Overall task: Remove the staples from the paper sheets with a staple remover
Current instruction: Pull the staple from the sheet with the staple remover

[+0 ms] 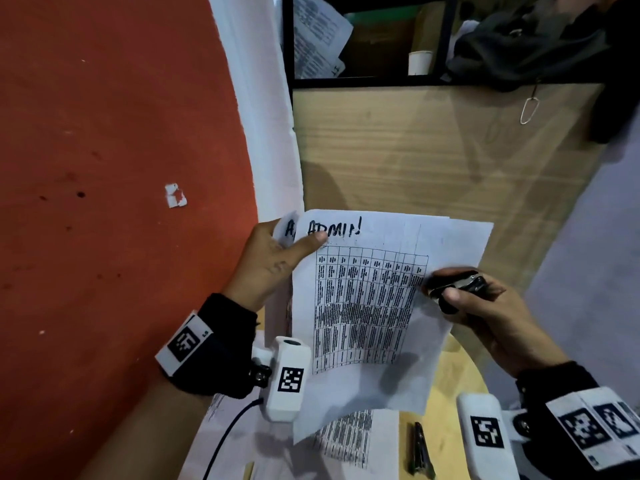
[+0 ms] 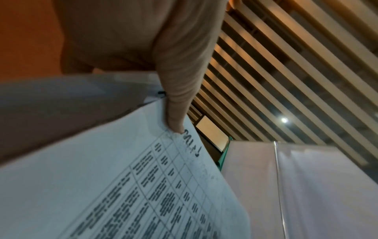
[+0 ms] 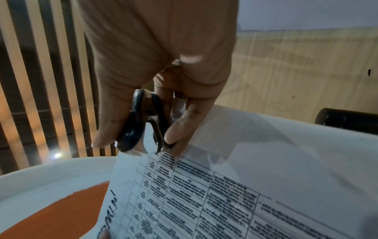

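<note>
Sheets (image 1: pixel 367 306) hang in mid-air above the desk (image 1: pixel 433 150) — left hand (image 1: pixel 273 261) pinching their top corner, right hand (image 1: pixel 485 306) gripping the remover (image 1: pixel 460 285) at the far edge — so a hard tug could tear them.

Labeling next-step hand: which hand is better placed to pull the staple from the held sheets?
Right. The right hand already grips the staple remover with its claws at the sheets' edge. The left hand is busy pinching the sheets' top corner, holding them up.
</note>
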Motion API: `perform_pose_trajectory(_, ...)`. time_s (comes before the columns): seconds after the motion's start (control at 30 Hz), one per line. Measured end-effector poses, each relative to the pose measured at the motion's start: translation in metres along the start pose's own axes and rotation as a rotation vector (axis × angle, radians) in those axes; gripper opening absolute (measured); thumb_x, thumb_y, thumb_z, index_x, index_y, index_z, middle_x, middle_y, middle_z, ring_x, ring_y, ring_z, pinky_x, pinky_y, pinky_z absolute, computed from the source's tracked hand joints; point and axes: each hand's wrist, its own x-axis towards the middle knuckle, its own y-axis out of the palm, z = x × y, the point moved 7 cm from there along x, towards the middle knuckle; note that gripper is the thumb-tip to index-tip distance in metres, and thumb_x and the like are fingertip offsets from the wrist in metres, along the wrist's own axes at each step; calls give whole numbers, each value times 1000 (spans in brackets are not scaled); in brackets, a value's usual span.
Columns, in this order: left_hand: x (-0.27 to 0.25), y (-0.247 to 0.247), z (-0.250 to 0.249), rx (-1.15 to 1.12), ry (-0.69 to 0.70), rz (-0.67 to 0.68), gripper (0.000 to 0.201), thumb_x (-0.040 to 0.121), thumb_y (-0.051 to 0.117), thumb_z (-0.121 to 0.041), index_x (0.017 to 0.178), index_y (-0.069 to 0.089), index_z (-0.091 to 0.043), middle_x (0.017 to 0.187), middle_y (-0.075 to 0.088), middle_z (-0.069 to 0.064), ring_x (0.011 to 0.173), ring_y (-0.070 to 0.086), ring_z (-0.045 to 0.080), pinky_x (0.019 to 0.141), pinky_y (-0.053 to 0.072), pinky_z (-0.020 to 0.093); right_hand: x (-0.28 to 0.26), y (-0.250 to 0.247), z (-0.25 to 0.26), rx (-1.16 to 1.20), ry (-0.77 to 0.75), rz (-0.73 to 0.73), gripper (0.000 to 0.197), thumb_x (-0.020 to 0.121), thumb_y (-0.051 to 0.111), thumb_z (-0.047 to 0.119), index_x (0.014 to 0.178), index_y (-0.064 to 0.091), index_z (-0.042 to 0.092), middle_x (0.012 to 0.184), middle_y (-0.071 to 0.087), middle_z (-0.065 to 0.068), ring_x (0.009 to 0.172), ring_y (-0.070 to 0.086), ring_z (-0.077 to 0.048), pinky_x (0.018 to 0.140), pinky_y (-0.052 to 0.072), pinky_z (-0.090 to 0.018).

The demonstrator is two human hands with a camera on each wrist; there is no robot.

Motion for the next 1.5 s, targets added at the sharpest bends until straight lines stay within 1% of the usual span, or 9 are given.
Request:
perform_pose_trajectory(0.13,0,-2,7,105,4,27,12,84,69,-19,96,69,-15,102,73,6,100,68,24,91,52,44,2,1,3,1,-25,-31,66,25,91,51,79,74,17,84,73,-4,69,65,-6,56,50,-14)
perform_pose_trajectory(0.27,-3,-6,8,51,-30,57,26,73,73,2,97,63,2,102,71,16,92,69,21,80,57,34,3,-2,4,58,-35,-67,65,23,91,51,77,75,18,82,73,-1,73,67,-5,57,50,-14)
perform_pose_trajectory(0.43,-3,-7,8,62,-45,74,30,77,70,4,105,59,6,107,69,20,100,67,32,86,56,42,3,-3,4,70,-72,-132,68,22,90,54,78,74,18,81,73,1,73,67,-4,55,50,-14)
perform_pose_trajectory(0.5,-5,-6,6,41,-44,75,26,78,68,6,103,61,3,107,70,18,98,68,29,84,57,37,0,-9,12,55,-229,-283,64,30,89,56,81,73,21,82,72,0,71,66,-5,59,51,-14)
perform_pose_trajectory(0.6,-6,-6,3,9,-33,76,24,78,68,8,100,63,-1,105,71,16,94,69,24,80,57,31,-18,7,45,-223,-600,-416,46,57,83,50,96,67,30,106,64,-17,85,65,-16,75,54,-23)
perform_pose_trajectory(0.7,-5,0,-4,3,-28,108,27,76,69,7,102,62,2,104,71,16,94,69,25,78,58,32,-22,71,66,-723,-891,-206,44,69,79,32,107,66,13,109,62,-9,100,61,-18,89,49,-28)
perform_pose_trajectory(0.77,-5,5,-10,-11,-17,132,28,75,69,9,100,65,-3,99,73,9,88,71,19,72,56,26,-13,103,63,-877,-942,-50,45,70,79,27,107,68,3,109,63,-12,100,58,-16,88,49,-26)
perform_pose_trajectory(1.0,-5,6,-21,-2,24,144,28,73,71,9,98,67,-4,93,72,9,84,68,15,71,54,23,0,132,62,-1036,-1051,39,44,66,81,26,99,68,0,99,66,-13,82,65,-28,65,55,-38)
perform_pose_trajectory(1.5,-9,4,-21,-34,-1,163,30,68,74,1,95,69,-8,92,74,7,82,69,12,71,55,23,1,144,61,-1139,-1114,124,34,69,78,20,93,69,-2,93,67,-14,78,64,-33,59,54,-38)
